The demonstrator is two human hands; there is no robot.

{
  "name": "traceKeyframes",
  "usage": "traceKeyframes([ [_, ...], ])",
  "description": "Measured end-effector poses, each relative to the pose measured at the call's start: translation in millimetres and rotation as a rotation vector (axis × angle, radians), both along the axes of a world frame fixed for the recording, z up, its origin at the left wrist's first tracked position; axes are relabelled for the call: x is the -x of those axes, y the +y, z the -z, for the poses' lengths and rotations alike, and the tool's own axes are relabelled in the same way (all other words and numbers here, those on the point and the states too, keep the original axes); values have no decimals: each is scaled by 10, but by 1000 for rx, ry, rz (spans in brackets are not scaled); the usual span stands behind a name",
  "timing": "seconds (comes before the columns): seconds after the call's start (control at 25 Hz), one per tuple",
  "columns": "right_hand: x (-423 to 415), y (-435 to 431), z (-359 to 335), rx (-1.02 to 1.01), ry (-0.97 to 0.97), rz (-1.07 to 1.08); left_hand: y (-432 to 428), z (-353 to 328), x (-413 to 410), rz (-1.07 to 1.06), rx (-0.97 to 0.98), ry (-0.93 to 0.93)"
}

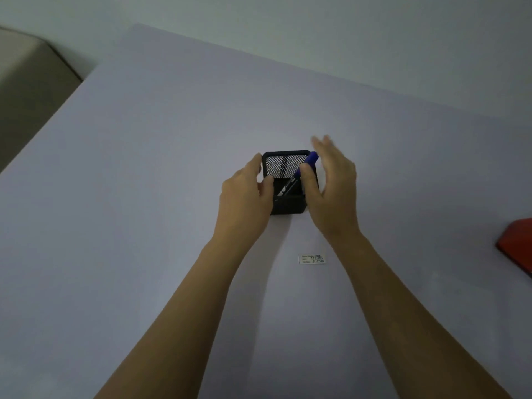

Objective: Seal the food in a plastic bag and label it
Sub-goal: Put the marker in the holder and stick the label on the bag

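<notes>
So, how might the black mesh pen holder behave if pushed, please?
The mesh pen holder is probably light, being open mesh with only a marker seen inside. Its square base suggests sliding on the smooth table, not rolling.

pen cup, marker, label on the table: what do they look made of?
Pen cup: probably metal mesh, matte black; see-through perforated wall, solid rim. Marker: likely plastic; smooth blue cap, dark barrel. Label: paper or sticker stock, white, flat, printed; finish too small to tell.
</notes>
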State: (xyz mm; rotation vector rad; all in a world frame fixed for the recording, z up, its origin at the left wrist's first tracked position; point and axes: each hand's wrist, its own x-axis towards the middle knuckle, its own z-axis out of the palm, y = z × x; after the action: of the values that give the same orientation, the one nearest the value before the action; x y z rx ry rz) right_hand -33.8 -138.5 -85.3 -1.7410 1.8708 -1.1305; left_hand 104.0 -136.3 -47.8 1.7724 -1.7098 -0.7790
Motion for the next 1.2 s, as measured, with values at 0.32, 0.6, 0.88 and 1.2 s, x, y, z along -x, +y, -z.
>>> traceKeyframes([
  [0.32, 412, 883, 176, -214, -147, 103, 725, 300, -240, -213, 213, 146],
  [0.6, 372, 1166, 402, -430, 88, -29, 917, 825, 76, 320, 86, -238],
  [0.88, 311, 1167, 381, -379, 55, -56, 877, 804, 102, 342, 30, -108],
  [1.2, 143, 1288, 48, -567, -854, 84, 902, 341, 1, 108, -272, 332],
])
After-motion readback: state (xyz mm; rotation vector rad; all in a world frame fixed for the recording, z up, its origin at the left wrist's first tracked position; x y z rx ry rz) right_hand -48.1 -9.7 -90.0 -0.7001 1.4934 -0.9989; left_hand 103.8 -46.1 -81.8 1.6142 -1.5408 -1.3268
